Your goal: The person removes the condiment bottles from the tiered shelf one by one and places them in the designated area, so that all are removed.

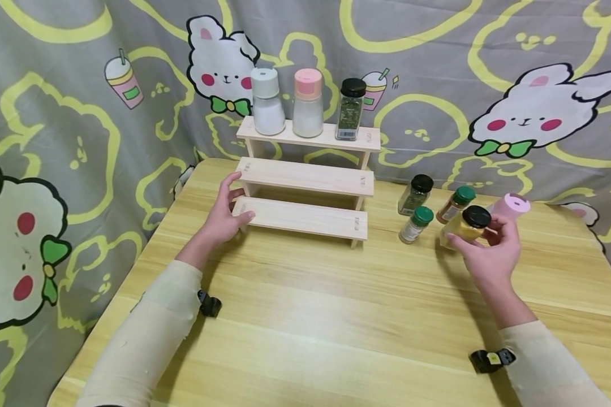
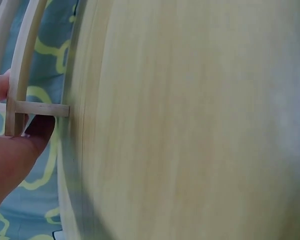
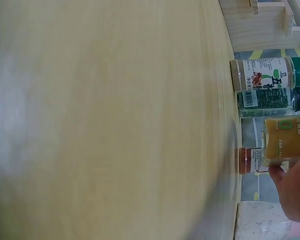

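Note:
My left hand (image 1: 225, 217) grips the left end of a three-step wooden spice rack (image 1: 300, 217), thumb on the lowest step and fingers behind its edge. In the left wrist view, the lowest step (image 2: 25, 60) lies between thumb and finger. At the right, my right hand (image 1: 494, 254) holds a black-capped jar of yellow powder (image 1: 460, 233), tilted slightly. The right wrist view shows the yellow powder jar (image 3: 286, 140) with its base higher than those of its neighbours. On the rack's top step stand a white-capped shaker (image 1: 268, 107), a pink-capped shaker (image 1: 308, 110) and a black-capped herb jar (image 1: 350, 110).
Close to the right hand stand a black-capped green herb jar (image 1: 414, 196), a green-capped jar (image 1: 416, 226), a green-capped reddish jar (image 1: 455, 204) and a pink-capped shaker (image 1: 509, 208). A patterned curtain (image 1: 422, 73) hangs behind the wooden table (image 1: 305, 316).

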Tool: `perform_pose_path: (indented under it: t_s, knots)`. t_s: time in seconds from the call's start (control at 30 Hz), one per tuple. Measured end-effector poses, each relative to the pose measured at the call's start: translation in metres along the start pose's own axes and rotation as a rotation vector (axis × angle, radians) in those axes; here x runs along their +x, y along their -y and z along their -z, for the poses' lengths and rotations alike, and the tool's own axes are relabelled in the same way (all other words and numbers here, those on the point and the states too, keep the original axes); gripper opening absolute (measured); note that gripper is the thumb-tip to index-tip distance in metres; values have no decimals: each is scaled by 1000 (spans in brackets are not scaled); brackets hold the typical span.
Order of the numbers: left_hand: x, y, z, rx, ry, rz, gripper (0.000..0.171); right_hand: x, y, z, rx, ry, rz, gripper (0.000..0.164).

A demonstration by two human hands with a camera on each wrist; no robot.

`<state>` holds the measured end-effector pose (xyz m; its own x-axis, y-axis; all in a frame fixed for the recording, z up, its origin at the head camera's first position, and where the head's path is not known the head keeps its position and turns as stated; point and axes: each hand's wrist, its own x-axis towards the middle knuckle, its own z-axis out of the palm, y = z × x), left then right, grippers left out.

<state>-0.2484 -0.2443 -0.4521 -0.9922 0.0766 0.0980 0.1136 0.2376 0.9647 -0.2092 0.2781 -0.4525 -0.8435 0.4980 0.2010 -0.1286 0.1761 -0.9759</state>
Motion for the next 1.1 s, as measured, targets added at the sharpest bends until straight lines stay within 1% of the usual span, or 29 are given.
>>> perform_pose_path:
  t_s: [0.2,0.33,0.47,0.63,0.77,0.9,1.1]
  knots:
    - [0,-2,-1,-16,5,7,96,-1,-2,-1,-9,40,-31,61]
    - [1,-2,-1,-18,8,10,96,0,-6,0,-16,53,-29,62]
    - [2,-2,-1,-1,3,11,95,2,-11,1,-8,58,-23,63]
    - [0,-2,-1,14,-1,6,94,3,-15,3,-46,73,-18,63]
    - [-1,-1,-1,20,1,5,95,3,-16,4,-53,77,-18,63]
    - [-1,0,0,23,1,2,94,3,-18,4,-37,65,-22,64]
    - [-1,1,-1,20,-4,1,94,4,-21,3,15,51,-49,67]
